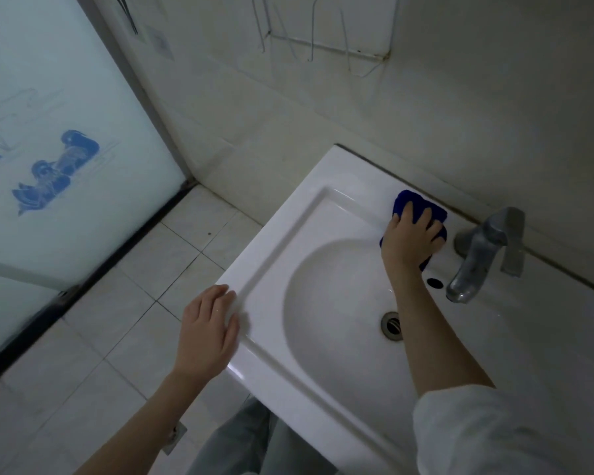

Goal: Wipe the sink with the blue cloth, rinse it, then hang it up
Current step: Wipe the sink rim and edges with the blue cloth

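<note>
Porcelain dominates the scene: a white glazed rectangular sink (288,234) with an oval bowl is seen from above, its raised rim running round a flat ledge. Glazed ware of this kind is judged hard and slick, more so where it is wet, so a cloth will slide freely across it and little friction can be counted on.

On the back ledge a dull grey metal tap (484,252) is mounted, with a round metal drain (391,325) set in the bowl below its spout. On the wall above, a thin white wire rack (323,46) is fixed; it is taken as a likely place for hanging, though that cannot be confirmed.

At the near left corner of the rim the left hand (208,332) is laid flat, its fingers (220,296) spread and relaxed, nothing held.

On the back ledge, just left of the tap, the deep blue soft cloth (405,202) is pressed down beneath the right hand (408,240), whose fingers are splayed over it and curled slightly into its bunched folds, so that it is pinned rather than pinched. The cloth is judged light, limp and absorbent; once wet it will be heavier and will drip. For rinsing it is best gathered in a full fist, and for hanging taken by one edge or corner.
</note>
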